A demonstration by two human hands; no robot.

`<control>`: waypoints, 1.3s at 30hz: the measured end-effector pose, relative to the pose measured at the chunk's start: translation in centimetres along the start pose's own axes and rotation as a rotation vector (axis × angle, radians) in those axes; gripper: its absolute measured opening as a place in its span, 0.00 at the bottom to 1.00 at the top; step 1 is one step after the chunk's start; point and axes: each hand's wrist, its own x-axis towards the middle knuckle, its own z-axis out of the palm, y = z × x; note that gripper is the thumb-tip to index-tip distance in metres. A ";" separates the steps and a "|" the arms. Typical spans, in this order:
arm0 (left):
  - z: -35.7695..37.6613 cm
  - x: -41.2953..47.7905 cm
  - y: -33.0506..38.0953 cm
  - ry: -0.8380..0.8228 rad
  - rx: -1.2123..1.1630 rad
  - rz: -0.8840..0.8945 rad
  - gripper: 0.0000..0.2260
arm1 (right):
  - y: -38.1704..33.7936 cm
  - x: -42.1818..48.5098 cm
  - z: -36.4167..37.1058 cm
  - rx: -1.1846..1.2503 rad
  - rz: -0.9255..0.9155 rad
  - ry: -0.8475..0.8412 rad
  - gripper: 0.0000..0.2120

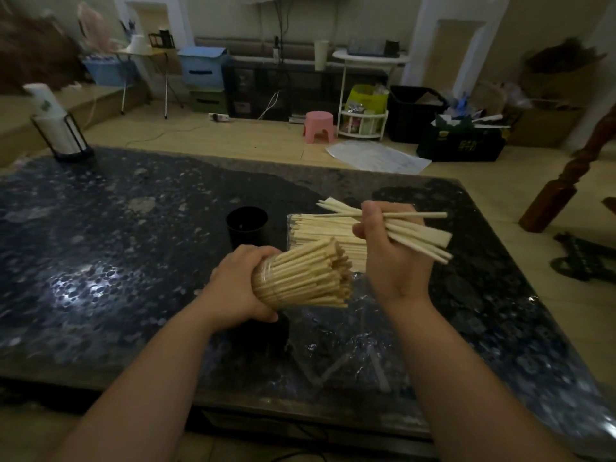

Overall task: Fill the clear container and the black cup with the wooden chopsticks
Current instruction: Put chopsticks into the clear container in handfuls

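left hand [233, 288] wraps the chopstick-stuffed clear container [300, 278], right hand [390, 251] grips a loose chopstick bundle [413, 235] beside the black cup [246, 225]

The left half of the table [100, 248] lies bare, with wide room up to a black-framed holder [63, 135] at its far left corner. The black cup [246, 225] stands with its mouth uncovered and reachable from above. Just in front of it is the left grip [236, 288], holding the tilted, packed clear container [300, 281]. A loose chopstick pile [316, 233] lies just beside the cup's right. Above that pile, the chopstick bundle [423, 235] in the right grip [393, 258] fans out sideways. Crumpled clear wrap [350, 345] covers the table's near right.
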 end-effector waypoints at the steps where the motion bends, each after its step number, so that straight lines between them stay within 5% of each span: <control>1: 0.2 0.0 -0.1 0.021 0.011 0.021 0.42 | -0.3 0.0 0.0 0.039 0.053 0.004 0.06; 11: 0.3 0.0 -0.2 0.081 0.000 -0.022 0.44 | -1.3 -0.4 0.3 0.146 0.186 -0.011 0.18; 29: 1.0 0.3 0.2 0.140 -0.055 -0.070 0.45 | -0.3 -0.2 0.1 -0.013 0.220 -0.253 0.04; 36: 1.1 0.2 0.6 0.129 -0.003 -0.068 0.45 | 0.3 -0.2 0.2 0.035 0.300 -0.100 0.04; 39: 1.2 0.2 0.6 0.120 0.021 -0.065 0.45 | 0.3 -0.4 0.3 -0.001 0.320 -0.209 0.05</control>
